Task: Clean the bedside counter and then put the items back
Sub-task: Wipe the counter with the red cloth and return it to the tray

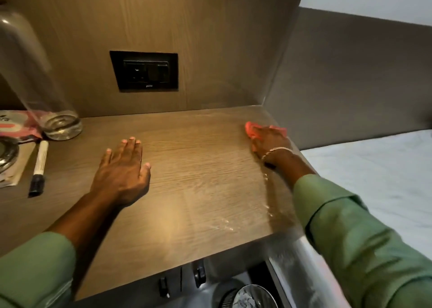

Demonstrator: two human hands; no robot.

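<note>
The wooden bedside counter (194, 181) fills the middle of the view, with wet streaks near its right edge. My right hand (272, 145) presses a pink-orange cloth (253, 130) flat on the counter's far right corner. My left hand (124, 167) rests palm down on the counter, fingers spread, holding nothing. At the far left stand a clear glass bottle (46, 92), a marker pen (39, 165) with a black cap, a pink packet (18, 127) and a round metal object (7, 153) on a paper.
A black switch and socket panel (145, 70) sits in the wooden back wall. A bed with a white sheet (378, 181) lies to the right, against a grey headboard. Below the counter's front edge are drawer handles (198, 272) and a round bin (250, 296).
</note>
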